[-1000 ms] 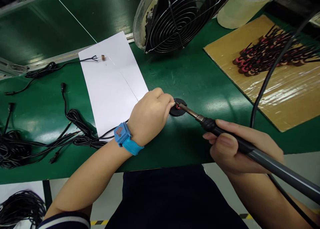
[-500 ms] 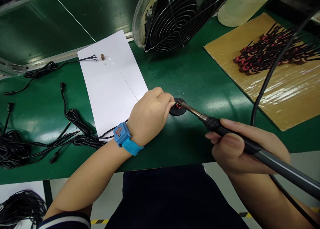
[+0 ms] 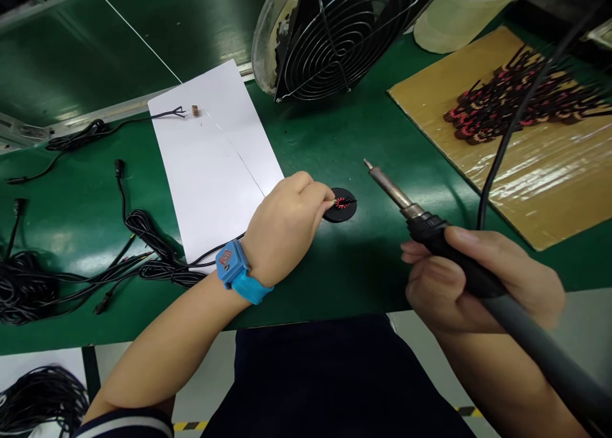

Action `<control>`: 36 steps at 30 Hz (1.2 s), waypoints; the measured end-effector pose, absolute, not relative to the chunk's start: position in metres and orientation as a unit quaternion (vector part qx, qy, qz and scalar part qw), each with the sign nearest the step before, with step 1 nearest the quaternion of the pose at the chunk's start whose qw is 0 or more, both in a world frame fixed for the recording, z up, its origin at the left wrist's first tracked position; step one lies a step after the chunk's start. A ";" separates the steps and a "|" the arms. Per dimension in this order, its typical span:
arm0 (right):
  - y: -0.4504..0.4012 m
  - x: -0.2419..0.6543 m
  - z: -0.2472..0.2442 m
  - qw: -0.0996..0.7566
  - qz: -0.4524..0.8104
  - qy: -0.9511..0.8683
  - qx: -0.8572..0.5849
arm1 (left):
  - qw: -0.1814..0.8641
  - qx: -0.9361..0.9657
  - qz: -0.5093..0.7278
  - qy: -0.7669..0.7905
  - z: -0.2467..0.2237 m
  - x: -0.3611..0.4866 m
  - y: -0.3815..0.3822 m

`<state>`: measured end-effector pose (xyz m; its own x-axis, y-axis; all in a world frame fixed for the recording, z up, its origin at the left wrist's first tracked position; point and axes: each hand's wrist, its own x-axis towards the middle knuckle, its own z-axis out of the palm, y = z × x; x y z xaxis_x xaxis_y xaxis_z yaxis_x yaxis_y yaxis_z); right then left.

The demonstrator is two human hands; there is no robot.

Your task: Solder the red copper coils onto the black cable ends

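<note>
While right hand [image 3: 478,278] lifts iron [image 3: 406,199] | coil [image 3: 341,203] at left grip [image 3: 287,227]

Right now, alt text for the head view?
A left hand pinches a small red coil onto a black disc on a green table, while the right hand holds a soldering iron with its tip raised clear of the coil. White paper lies behind the left hand.

Green glossy surface [image 3: 368,138], with soft glare from overhead light. Metal rail [image 3: 71,116] along the far edge, a second green level behind. Wire-guard fan [image 3: 335,36] at the back. White sheet [image 3: 215,164]; cardboard sheet [image 3: 540,176] at right. Pale floor [image 3: 578,310] with yellow-black tape [image 3: 189,426] below.
</note>
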<state>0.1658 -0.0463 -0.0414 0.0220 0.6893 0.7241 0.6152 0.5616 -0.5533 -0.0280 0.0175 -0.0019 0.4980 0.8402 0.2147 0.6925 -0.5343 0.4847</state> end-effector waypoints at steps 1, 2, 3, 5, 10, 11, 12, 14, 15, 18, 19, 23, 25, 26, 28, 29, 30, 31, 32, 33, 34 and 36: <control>-0.044 0.166 -0.040 0.545 0.021 -0.712 -0.443 | 0.170 0.848 0.224 0.449 -0.002 -0.028 0.017; -0.042 0.165 -0.038 0.544 0.011 -0.723 -0.426 | 0.169 0.848 0.230 0.447 -0.003 -0.029 0.017; -0.041 0.165 -0.036 0.536 0.007 -0.731 -0.423 | 0.167 0.848 0.234 0.446 -0.003 -0.029 0.016; -0.040 0.164 -0.032 0.517 0.008 -0.737 -0.435 | 0.163 0.847 0.240 0.446 -0.003 -0.029 0.016; -0.042 0.165 -0.029 0.501 0.000 -0.743 -0.443 | 0.160 0.846 0.239 0.449 -0.002 -0.028 0.017; -0.041 0.165 -0.029 0.501 -0.001 -0.744 -0.441 | 0.160 0.845 0.238 0.451 -0.002 -0.028 0.017; -0.041 0.165 -0.029 0.502 -0.001 -0.746 -0.437 | 0.161 0.845 0.237 0.452 -0.002 -0.028 0.017; -0.039 0.164 -0.028 0.508 -0.007 -0.746 -0.430 | 0.163 0.844 0.235 0.454 -0.001 -0.029 0.017; -0.037 0.164 -0.028 0.510 -0.012 -0.745 -0.430 | 0.164 0.844 0.234 0.454 -0.001 -0.029 0.016; -0.034 0.162 -0.027 0.503 -0.022 -0.742 -0.444 | 0.173 0.839 0.236 0.458 0.001 -0.029 0.016; -0.034 0.162 -0.027 0.499 -0.026 -0.742 -0.447 | 0.180 0.836 0.238 0.460 0.001 -0.028 0.016; -0.029 0.157 -0.025 0.495 -0.013 -0.741 -0.453 | 0.219 0.821 0.248 0.466 0.003 -0.028 0.016; -0.026 0.153 -0.024 0.518 0.016 -0.722 -0.459 | 0.234 0.814 0.249 0.470 0.003 -0.028 0.016; -0.024 0.151 -0.023 0.528 0.032 -0.712 -0.461 | 0.241 0.811 0.247 0.472 0.004 -0.028 0.016; -0.020 0.147 -0.019 0.528 0.057 -0.701 -0.475 | 0.251 0.807 0.245 0.474 0.005 -0.028 0.016; -0.017 0.146 -0.017 0.517 0.063 -0.705 -0.482 | 0.255 0.806 0.245 0.475 0.005 -0.027 0.016; -0.014 0.144 -0.015 0.501 0.066 -0.710 -0.491 | 0.261 0.804 0.246 0.475 0.005 -0.027 0.016; -0.012 0.144 -0.013 0.482 0.067 -0.716 -0.500 | 0.267 0.801 0.247 0.476 0.006 -0.027 0.017; -0.009 0.143 -0.011 0.464 0.070 -0.721 -0.510 | 0.274 0.797 0.247 0.478 0.006 -0.027 0.017; -0.007 0.143 -0.009 0.449 0.073 -0.725 -0.517 | 0.280 0.793 0.246 0.482 0.006 -0.027 0.017; -0.004 0.143 -0.008 0.437 0.078 -0.728 -0.523 | 0.285 0.789 0.245 0.486 0.007 -0.027 0.017; -0.002 0.143 -0.007 0.421 0.090 -0.731 -0.530 | 0.292 0.782 0.241 0.495 0.007 -0.027 0.018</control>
<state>0.1430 -0.0016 -0.0074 -0.0837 0.8494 0.5210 0.6984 0.4230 -0.5773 -0.0270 0.0177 0.0069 0.3930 0.9153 0.0878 0.6336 -0.3387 0.6956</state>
